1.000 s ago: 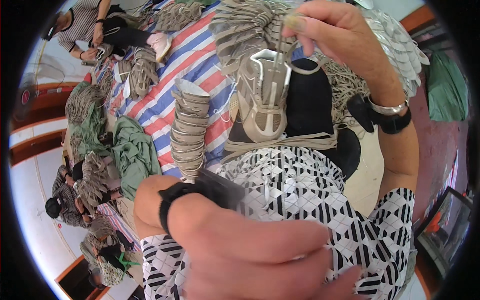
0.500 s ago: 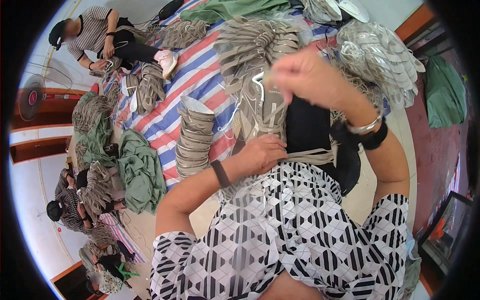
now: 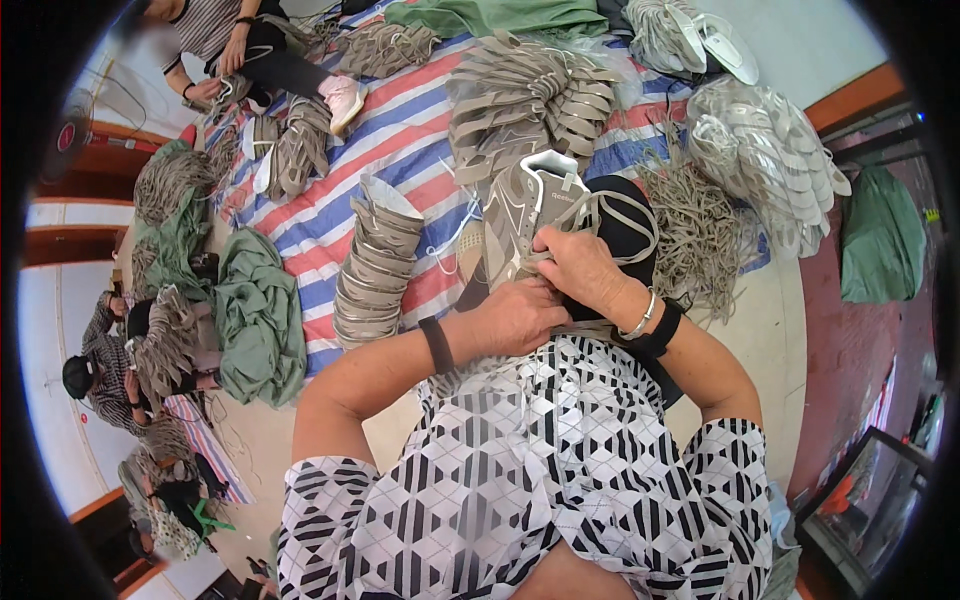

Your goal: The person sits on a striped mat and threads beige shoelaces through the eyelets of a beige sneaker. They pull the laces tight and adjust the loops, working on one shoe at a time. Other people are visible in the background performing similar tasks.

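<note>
Shoe upper [image 3: 514, 212], layered taupe, flat looping lace [image 3: 655, 232]

Left hand [image 3: 520, 315]: back turned up, fingers curled, tips hidden from you. Right hand [image 3: 585, 265]: just beyond and to the right, fingers bent, thumb side pointing far and left. Your hands sit close together; contact between them unclear. Left forearm [image 3: 390, 365] angles in from the near left, right forearm [image 3: 705, 365] from the near right. Both your elbows bent, held out wide.
</note>
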The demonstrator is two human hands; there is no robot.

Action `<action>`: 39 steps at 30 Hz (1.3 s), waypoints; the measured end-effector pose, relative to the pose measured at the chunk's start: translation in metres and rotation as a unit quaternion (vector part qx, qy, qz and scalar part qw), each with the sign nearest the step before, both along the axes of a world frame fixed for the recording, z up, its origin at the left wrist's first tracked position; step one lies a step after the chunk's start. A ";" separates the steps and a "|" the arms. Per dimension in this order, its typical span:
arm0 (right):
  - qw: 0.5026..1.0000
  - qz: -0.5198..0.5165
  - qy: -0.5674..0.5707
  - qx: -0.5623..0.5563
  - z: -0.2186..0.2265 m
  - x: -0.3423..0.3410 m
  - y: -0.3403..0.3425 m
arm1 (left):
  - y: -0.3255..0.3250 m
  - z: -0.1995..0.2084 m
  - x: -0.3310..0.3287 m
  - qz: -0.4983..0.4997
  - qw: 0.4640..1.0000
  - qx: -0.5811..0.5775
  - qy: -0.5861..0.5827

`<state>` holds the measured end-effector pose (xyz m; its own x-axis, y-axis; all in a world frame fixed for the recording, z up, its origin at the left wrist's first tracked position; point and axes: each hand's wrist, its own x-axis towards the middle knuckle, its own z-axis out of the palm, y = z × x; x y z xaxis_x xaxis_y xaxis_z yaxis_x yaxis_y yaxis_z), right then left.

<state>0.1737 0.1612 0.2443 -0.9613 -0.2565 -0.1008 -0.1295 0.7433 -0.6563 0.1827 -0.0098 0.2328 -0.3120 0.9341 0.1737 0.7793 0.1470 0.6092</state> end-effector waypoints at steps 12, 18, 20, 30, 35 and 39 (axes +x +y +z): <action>0.870 0.035 -0.282 -0.403 0.107 -0.057 0.054 | 0.009 0.005 -0.005 0.004 0.997 -0.077 0.010; 0.884 0.057 -0.042 -0.461 0.178 -0.060 0.011 | 0.016 0.004 -0.008 -0.007 0.993 -0.121 -0.012; 0.890 0.102 0.015 -0.444 0.188 -0.047 0.006 | 0.015 0.002 -0.006 0.013 0.994 -0.106 -0.019; 0.964 0.094 0.172 -0.177 0.223 -0.030 0.055 | -0.018 0.028 -0.043 0.374 0.918 0.103 -0.086; 0.916 0.142 0.353 -0.124 0.198 -0.028 0.036 | 0.015 0.021 -0.063 0.179 0.983 0.010 0.032; 0.913 0.140 0.372 -0.090 0.194 -0.018 0.038 | 0.018 0.018 -0.048 0.196 0.980 0.002 0.040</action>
<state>0.1557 0.1997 0.4379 -0.6411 -0.4507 0.6212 -0.7576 0.5012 -0.4182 0.1345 0.0078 0.2506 -0.6318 0.7446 0.2154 0.7086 0.4422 0.5499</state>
